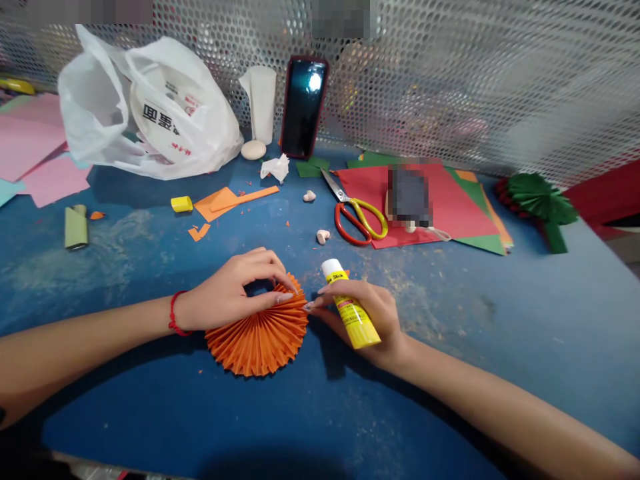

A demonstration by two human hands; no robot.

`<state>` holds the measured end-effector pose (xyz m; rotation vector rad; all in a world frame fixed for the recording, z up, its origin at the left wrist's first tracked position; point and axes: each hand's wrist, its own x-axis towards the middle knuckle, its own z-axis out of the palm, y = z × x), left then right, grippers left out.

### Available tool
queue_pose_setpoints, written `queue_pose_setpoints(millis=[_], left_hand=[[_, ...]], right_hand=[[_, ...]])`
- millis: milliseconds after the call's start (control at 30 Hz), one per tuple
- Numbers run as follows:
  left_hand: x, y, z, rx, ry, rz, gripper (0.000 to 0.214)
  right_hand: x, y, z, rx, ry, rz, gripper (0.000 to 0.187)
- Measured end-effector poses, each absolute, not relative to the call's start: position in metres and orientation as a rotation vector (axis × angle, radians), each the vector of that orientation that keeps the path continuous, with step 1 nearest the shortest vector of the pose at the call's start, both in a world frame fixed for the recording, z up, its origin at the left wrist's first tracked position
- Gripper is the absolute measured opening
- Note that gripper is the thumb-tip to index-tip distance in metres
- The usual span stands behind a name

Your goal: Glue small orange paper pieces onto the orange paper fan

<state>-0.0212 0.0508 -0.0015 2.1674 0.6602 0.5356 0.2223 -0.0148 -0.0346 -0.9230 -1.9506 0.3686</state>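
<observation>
An orange pleated paper rosette [257, 340] lies on the blue table in front of me, its folds fanned out in a round. My left hand [240, 287], with a red cord bracelet at the wrist, reaches over it from the left. Thumb and fingers pinch the pleats at its upper right edge. Just to the right, my right hand [373, 313] is closed around a yellow glue stick [357, 320]. The stick tilts with its white end up and to the left. The thumb and a fingertip of that hand are close to the rosette's right edge.
Behind are scissors [361, 223], red paper [460, 207], orange scraps [217, 203] and a yellow cap [181, 204]. A white plastic bag [210, 127] and a phone [304, 107] stand by the perforated metal panel [450, 80]. A green paper piece [543, 203] lies far right.
</observation>
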Motion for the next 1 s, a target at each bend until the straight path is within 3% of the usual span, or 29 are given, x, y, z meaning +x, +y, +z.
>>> queue_pose_setpoints(millis=[433,1000], left_hand=[[-0.024,0.041,0.007,2.482,0.658,0.452,0.015],[-0.019,0.034,0.005,2.545,0.68,0.457,0.018]], right_hand=[[0.231,-0.012,-0.032,-0.875,-2.04,0.409,0.039],[0.224,-0.011,-0.027,-0.931,-2.026,0.391,0.029]])
